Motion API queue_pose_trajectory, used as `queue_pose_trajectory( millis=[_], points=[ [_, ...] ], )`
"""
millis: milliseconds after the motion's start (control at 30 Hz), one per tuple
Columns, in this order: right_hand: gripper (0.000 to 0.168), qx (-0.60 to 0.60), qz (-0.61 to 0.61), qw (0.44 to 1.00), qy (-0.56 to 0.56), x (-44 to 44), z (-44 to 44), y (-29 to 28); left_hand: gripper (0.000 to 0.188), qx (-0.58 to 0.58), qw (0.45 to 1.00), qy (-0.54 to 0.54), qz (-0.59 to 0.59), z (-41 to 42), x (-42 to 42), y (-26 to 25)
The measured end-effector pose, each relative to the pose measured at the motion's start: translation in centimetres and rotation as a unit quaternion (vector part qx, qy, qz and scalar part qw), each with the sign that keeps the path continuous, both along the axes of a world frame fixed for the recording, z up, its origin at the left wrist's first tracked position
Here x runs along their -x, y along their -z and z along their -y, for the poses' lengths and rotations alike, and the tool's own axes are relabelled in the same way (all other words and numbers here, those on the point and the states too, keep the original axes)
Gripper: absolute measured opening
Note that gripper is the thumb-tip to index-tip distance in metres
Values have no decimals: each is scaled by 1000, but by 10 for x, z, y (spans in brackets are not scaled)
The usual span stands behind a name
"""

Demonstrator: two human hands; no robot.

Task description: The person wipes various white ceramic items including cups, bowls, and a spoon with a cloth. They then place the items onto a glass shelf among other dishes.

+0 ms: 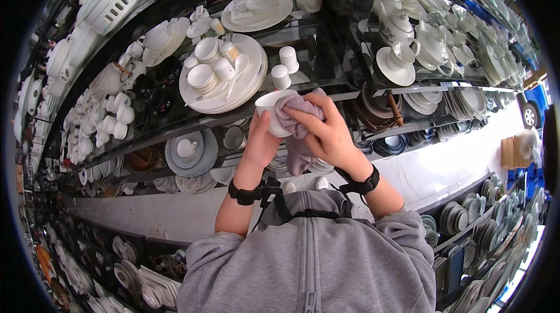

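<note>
My left hand [262,137] grips a white ceramic cup [267,104] by its side, thumb toward me, with the mouth tilted up and away. A mauve cloth [299,116] is bunched in my right hand [326,127] and pressed against the cup's right side; its loose end hangs below. The cloth hides part of the cup, so I cannot tell whether it has a handle. Just beyond the cup, two white shakers [284,68] stand on the glass shelf. Left of them is a stack of large white plates [258,83] bearing small bowls [202,77], shakers and spoons.
A dark shelf edge [166,127] runs in front of me, with a lower shelf holding a blue-grey plate [205,160]. Teapots [396,26] and a cup on a saucer [387,74] stand at right. More shelves of stacked dishes [455,219] are behind me across the tiled aisle [166,214].
</note>
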State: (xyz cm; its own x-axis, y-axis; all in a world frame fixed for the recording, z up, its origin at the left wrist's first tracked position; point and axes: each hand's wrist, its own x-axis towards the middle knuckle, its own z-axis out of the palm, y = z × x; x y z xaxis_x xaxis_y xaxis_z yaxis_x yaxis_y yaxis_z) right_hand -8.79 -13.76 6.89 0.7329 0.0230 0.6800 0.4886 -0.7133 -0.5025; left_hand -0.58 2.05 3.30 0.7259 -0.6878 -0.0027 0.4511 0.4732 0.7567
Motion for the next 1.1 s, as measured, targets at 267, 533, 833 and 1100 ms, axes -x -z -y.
queue_pose_trajectory(
  millis=[267,533,833,1100],
  points=[
    [38,-44,-45,995,-79,15,3,22,80,29,1000,7,9,-6,-7,-2],
    [56,-37,1,999,-19,-3,0,4,81,31,999,17,6,3,-4,5],
    [50,-73,-3,996,-54,8,6,24,79,11,999,-23,43,-5,-10,20],
    [63,-69,-72,995,-25,15,9,26,83,-51,994,-52,77,-5,-12,18]
  ],
)
